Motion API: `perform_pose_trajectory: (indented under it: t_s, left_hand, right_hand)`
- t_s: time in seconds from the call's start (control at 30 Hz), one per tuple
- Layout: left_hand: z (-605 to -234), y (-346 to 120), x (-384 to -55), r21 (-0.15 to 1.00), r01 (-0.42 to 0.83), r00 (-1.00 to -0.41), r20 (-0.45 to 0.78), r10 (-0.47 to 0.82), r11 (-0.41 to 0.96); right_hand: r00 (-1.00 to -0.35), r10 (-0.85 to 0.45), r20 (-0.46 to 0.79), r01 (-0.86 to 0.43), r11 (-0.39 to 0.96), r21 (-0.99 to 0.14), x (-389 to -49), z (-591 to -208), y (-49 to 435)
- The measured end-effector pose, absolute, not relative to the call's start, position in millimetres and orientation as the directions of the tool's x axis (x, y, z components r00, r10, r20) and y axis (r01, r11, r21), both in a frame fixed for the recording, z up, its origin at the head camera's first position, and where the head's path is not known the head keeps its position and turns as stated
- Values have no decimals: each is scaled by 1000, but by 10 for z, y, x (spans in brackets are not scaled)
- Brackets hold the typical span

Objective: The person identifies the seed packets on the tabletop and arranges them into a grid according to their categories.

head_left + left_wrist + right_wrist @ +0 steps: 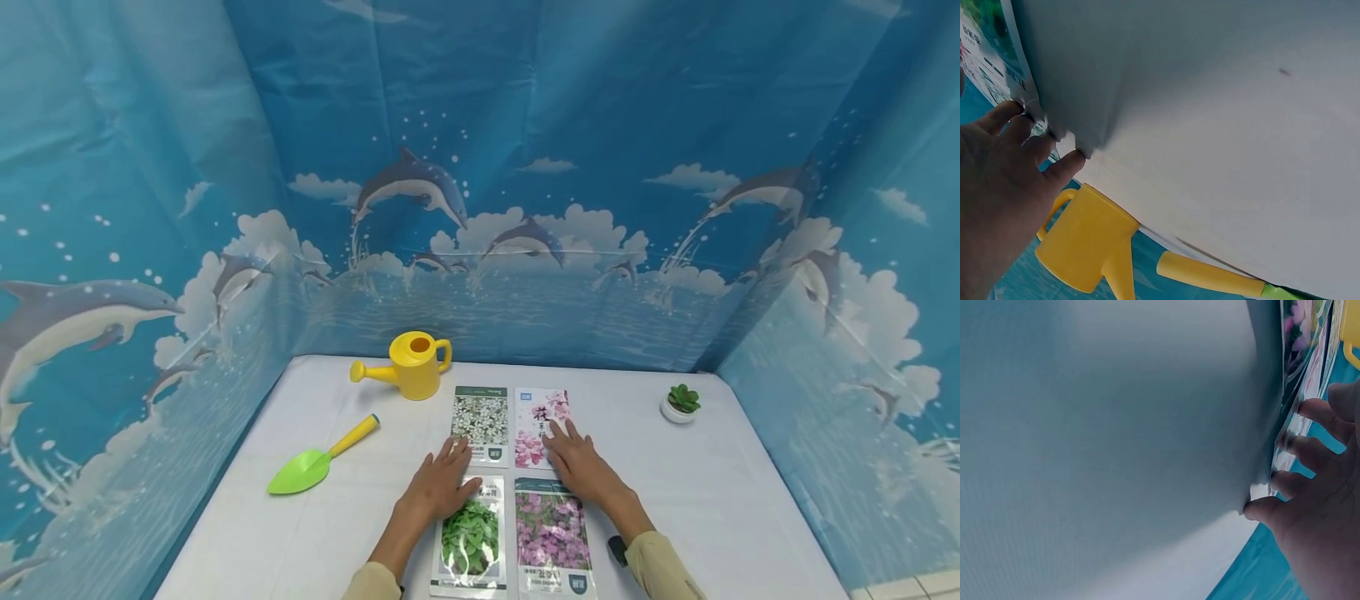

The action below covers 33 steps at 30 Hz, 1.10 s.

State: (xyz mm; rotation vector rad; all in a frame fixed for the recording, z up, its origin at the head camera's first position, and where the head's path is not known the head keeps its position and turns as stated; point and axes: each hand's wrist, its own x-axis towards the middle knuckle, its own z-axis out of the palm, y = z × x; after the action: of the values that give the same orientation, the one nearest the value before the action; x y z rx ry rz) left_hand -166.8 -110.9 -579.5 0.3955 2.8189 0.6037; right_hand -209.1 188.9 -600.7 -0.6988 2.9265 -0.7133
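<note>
Several seed packets lie in two rows on the white tabletop. The far row has a packet with white flowers [480, 418] and one with pink blossoms [529, 417]; nearer are a green-leaf packet [470, 542] and a purple-flower packet [552, 533]. My left hand [435, 492] rests palm down with its fingers extended, fingertips at the near left corner of the white-flower packet and thumb over the top of the green-leaf one. Across from it, my right hand [587, 471] lies flat, its fingertips on the right side of the pink-blossom packet. Neither hand grips anything.
A yellow watering can [417, 367] stands at the back left. Left of the packets lies a green trowel [303, 472] with a yellow handle. A small potted succulent [681, 403] sits at the back right. Dolphin-printed blue curtains [480, 308] enclose the table on three sides.
</note>
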Motion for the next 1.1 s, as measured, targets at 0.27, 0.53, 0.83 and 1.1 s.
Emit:
perform_pose_trajectory:
  t_s: [0.27,0.53,0.83,1.1]
  left_hand:
    - [-5803,-1110,-1637,430,217,-944,-135,300,877]
    - [-5827,-1099,-1633,409,236,-946,-111,305,881]
    - [-5886,-1089,-1621,396,251,-950,-74,304,883]
    - [-5926,-1079,-1601,409,252,-951,-61,302,877]
  right_hand:
    - [-901,-428,75,-414,793,-447,-2083,-6009,1827]
    - [-903,-420,89,-414,800,-434,-2090,-6024,1822]
    - [-906,-408,111,-412,793,-449,-2086,-6054,1840]
    - [-912,-393,122,-403,794,-456,-2048,-6093,1839]
